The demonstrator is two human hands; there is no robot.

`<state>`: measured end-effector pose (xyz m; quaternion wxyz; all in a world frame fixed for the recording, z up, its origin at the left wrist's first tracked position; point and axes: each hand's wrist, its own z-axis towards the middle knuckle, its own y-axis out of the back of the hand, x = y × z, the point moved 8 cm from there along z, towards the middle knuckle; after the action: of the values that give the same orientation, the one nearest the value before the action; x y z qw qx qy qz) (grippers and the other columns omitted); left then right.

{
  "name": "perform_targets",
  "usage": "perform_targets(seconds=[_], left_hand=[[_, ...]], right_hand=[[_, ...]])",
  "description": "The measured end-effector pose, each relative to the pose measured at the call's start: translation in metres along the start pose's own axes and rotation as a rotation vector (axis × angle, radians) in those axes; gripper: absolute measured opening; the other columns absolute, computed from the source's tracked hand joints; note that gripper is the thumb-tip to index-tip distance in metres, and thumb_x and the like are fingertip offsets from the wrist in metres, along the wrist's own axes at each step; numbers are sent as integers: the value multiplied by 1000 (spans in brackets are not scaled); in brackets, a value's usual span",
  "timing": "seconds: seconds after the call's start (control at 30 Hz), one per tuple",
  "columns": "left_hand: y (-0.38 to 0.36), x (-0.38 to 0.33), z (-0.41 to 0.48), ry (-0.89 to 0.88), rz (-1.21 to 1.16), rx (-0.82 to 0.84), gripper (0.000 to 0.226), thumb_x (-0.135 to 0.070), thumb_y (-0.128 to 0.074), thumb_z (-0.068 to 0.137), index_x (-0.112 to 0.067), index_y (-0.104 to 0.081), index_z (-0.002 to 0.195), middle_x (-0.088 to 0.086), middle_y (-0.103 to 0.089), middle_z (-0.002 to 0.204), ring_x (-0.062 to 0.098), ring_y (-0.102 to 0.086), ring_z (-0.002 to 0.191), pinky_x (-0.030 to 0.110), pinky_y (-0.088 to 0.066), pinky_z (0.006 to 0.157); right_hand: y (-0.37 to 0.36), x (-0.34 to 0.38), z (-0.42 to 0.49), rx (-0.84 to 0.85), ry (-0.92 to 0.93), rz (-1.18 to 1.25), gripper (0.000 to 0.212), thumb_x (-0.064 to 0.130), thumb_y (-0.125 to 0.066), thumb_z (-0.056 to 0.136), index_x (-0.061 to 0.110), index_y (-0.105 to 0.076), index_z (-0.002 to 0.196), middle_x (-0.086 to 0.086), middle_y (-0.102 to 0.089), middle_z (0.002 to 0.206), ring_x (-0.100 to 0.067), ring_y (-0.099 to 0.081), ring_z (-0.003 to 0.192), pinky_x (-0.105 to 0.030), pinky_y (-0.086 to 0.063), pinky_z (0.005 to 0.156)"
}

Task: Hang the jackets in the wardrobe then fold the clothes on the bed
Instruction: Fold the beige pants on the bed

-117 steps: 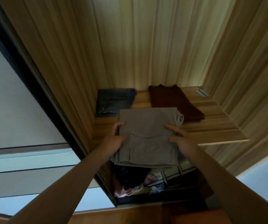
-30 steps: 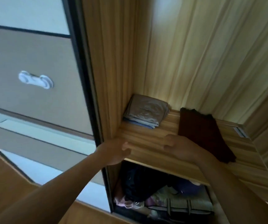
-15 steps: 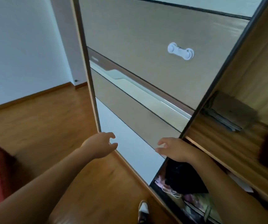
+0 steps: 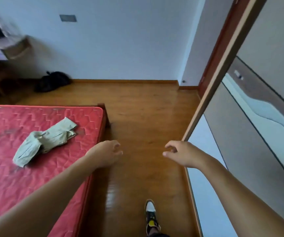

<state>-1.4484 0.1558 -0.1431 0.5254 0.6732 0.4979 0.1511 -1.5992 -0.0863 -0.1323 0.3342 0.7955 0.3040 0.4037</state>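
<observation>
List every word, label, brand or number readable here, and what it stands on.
No text can be read.
Wall plate: no marking shows.
Shoe: yellow patch, too small and blurred to read.
Beige garment on the bed: no label shows.

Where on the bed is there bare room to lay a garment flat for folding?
Bare mattress lies between the crumpled beige garment and the near edge, and left of it along the far edge. Only the garment's own patch is taken.
</observation>
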Motion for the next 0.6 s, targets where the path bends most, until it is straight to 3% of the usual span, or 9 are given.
perform_targets(seconds=[0.1, 0.23, 0.37, 0.6], left_hand=[[23, 40, 13, 143, -41, -63, 47, -46, -56, 97, -24, -56, 139, 4, -66, 127, 25, -62, 115, 36, -50, 96], [43, 85, 16, 310, -108, -119, 45, -43, -54, 96, -25, -55, 138, 4, -64, 129, 24, -61, 116, 36, -50, 95], [46, 128, 12, 456, -245, -159, 44, -41, -55, 97, -23, -57, 137, 5, -66, 127, 25, -63, 113, 33, -50, 91], [40, 208, 11, 661, -459, -226, 44, -46, -56, 96, -28, -57, 136, 0, -66, 123, 18, -62, 104, 30, -48, 86]], right_hand=[[14, 44, 70, 63, 113, -81, 47, 62, -57, 93, 36, -58, 132, 9, -63, 117, -15, -63, 104, -33, -54, 89], [22, 103, 145, 148, 265, -188, 44, 57, -59, 94, 32, -60, 131, 9, -63, 107, -12, -60, 90, -26, -43, 75], [9, 161, 197, 231, 384, -317, 46, 58, -58, 94, 33, -58, 133, 7, -65, 112, -16, -62, 104, -30, -46, 86], [-37, 254, 263, 380, 522, -450, 51, 59, -58, 94, 32, -56, 137, 5, -67, 120, -16, -64, 108, -31, -51, 92]])
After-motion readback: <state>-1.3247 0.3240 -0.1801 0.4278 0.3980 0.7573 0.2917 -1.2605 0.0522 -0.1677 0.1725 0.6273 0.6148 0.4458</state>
